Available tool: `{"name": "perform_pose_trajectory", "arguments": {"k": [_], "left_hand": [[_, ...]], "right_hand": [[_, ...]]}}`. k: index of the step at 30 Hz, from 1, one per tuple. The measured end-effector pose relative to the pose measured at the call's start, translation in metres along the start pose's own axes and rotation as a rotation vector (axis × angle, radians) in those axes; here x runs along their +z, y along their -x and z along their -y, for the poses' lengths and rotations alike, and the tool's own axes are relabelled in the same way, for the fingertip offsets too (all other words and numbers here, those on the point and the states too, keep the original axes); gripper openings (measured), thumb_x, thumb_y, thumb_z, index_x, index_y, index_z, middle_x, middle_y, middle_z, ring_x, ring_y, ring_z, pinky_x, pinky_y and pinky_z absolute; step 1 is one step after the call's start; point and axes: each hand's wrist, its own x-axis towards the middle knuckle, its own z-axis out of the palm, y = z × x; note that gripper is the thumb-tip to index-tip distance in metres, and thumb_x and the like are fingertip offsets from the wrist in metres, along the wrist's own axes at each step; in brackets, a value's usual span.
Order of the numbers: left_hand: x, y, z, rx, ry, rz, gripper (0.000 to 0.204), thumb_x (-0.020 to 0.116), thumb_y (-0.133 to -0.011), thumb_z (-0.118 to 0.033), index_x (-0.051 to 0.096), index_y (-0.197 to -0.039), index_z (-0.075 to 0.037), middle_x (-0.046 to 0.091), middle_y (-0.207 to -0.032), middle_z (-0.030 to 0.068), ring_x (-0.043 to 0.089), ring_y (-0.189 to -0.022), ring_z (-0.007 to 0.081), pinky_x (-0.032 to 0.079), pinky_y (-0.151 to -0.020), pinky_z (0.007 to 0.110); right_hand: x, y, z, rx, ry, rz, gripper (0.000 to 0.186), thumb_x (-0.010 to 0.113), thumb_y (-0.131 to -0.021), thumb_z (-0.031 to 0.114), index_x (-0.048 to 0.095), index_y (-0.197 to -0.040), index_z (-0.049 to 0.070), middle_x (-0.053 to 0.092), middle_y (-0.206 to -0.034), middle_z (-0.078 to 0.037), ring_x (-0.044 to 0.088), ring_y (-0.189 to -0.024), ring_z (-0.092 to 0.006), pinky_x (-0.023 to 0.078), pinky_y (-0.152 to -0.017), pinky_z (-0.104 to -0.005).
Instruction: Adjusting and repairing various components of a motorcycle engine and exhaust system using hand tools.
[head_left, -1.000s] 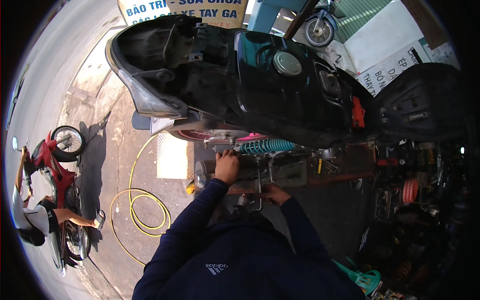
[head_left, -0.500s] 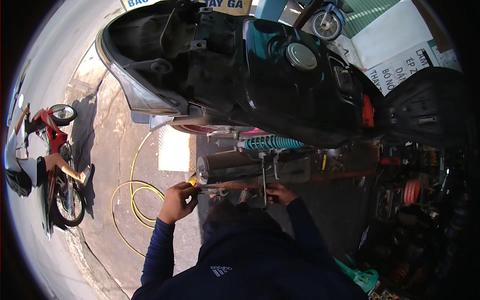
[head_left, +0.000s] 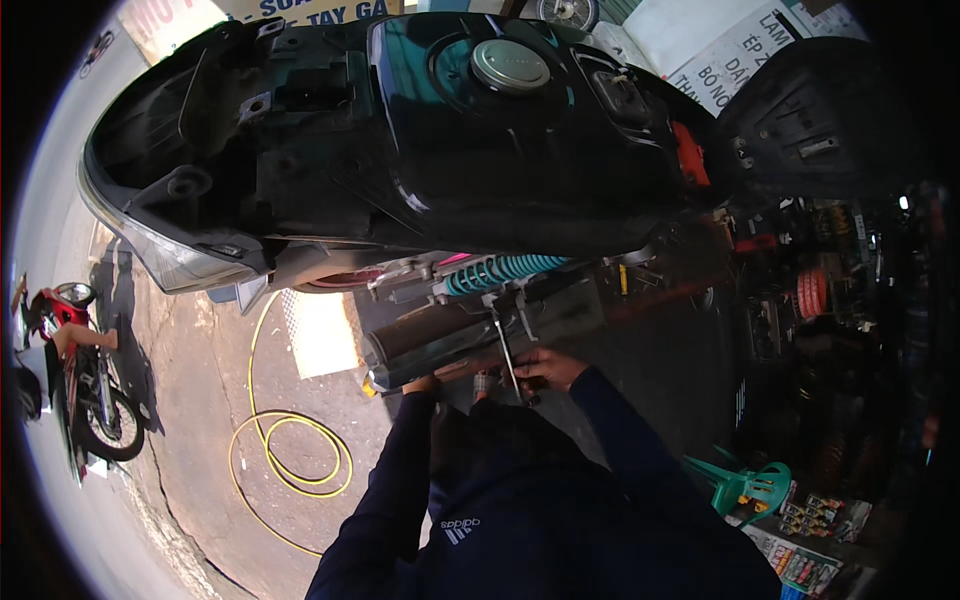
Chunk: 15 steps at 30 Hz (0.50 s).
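A black motorbike [head_left: 520, 170] with its seat panel off spans the upper view, above a teal coil shock [head_left: 500, 270] and a muffler [head_left: 420, 340]. My right hand [head_left: 548, 370] has its fingers closed on a long metal wrench [head_left: 507, 345] hanging below the shock. My left hand [head_left: 420, 384] is low beside the muffler's near side; its fingers are hidden behind the sleeve and in shadow, so I cannot tell what is in them.
A yellow hose [head_left: 305, 420] lies coiled on the pavement [head_left: 200, 380]. A person [head_left: 70, 340] on a red motorbike [head_left: 105, 420] is at the far left. Tools and parts [head_left: 800, 310] crowd the right, near a green plastic chair [head_left: 750, 485].
My left hand left the shock, appeared lower left with a spanner, then moved right under the muffler. My right hand stays at the long wrench. The view has shifted.
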Motion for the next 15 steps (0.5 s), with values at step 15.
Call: {"name": "perform_pose_trajectory", "arguments": {"k": [15], "left_hand": [[-0.233,-0.117,-0.129,-0.125,1.120,0.019,0.024,0.053,-0.085,-0.006,0.060,-0.105,0.004,0.064,-0.104,0.0214,0.065,-0.089,0.0233,0.049,-0.072,0.030]], "right_hand": [[-0.017,-0.008,-0.016,-0.192,0.089,-0.037,0.021,0.064,-0.086,0.020,0.067,-0.093,0.000,0.065,-0.077,-0.002,0.055,-0.063,-0.0082,0.042,-0.054,-0.0239]]}}
